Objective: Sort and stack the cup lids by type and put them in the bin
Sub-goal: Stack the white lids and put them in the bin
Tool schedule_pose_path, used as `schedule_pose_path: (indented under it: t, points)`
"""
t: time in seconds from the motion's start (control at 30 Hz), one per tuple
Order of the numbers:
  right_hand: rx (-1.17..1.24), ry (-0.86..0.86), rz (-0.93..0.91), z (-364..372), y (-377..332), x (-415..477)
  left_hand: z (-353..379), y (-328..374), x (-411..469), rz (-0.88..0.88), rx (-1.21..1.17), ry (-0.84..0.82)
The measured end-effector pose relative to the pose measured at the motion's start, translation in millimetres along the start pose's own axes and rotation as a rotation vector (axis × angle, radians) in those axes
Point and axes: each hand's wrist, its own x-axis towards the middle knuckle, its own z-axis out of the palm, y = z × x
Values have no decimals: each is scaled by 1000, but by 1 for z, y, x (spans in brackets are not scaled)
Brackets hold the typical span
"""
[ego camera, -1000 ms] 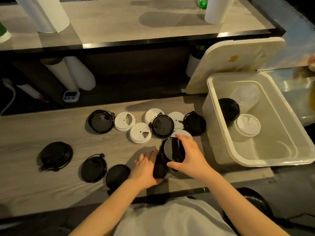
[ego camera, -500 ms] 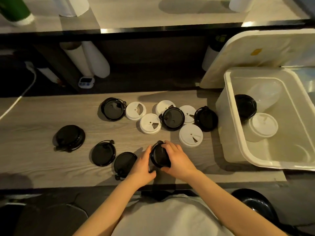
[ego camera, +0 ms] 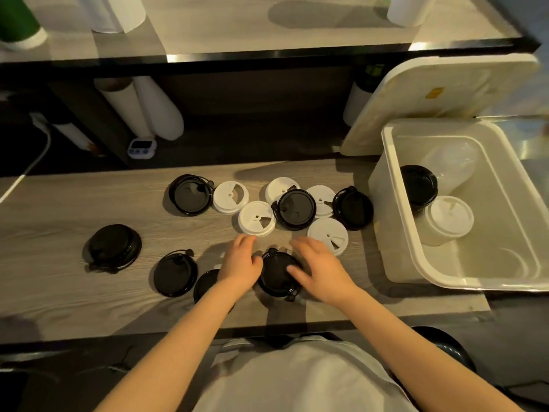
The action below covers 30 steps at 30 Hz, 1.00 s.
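Cup lids lie scattered on the tabletop, black ones and white ones mixed, and the step in hand looks like building the black pile. A black lid stack sits flat between the two grips. It seems to be more than one lid nested, since a tab shows at its far edge and another at its near edge.

The left grip is released: its fingers reach loosely forward and only the thumb touches the stack's left rim. The right grip is also released, fingers spread, with the thumb resting on the stack's right side. Neither is clenched round anything.

Just beyond the left grip's fingertips lies a white lid, and another white lid lies just beyond the right grip. Further out from both grips, three more white lids and three black lids overlap in a loose row. To the left of the left grip are a flat black lid and a domed black lid, with one more partly hidden under the left forearm.

The bin stands well to the right of the right grip. It already holds a black pile, a white pile and something clear behind them.

The next move probably calls for picking up another loose black lid, likely one near the left grip. It would need to sit squarely on the stack so that the rims nest. The tabs may need lining up, or the pile could tilt.
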Motion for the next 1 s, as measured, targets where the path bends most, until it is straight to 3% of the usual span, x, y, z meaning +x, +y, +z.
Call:
schedule_pose_path:
  t: [0.1,0.2,0.3,0.4,0.53,0.7,0.87,1.0]
  points:
    - [19,260,172,-10,11,6,-14,8,27,80,128,47]
    - [53,390,534,-15,18,12,-25,17,51,25,195,18]
    - [207,334,815,-16,21,22,-28,22,68,-56,298,-41]
    - [204,205,965,-17,23,36,-27,23,79,-99,326,-57]
    - [166,154,1015,-20,26,47,-25,26,87,-95,390,-64]
    - [236,239,935,-19,32,42,-25,27,88,-82,431,-27]
    - [602,455,858,-10,29,34,-22,22,82,-82,357,-45]
    - [706,450,831,-8,30,36,-17,19,71,-70,296,-53]
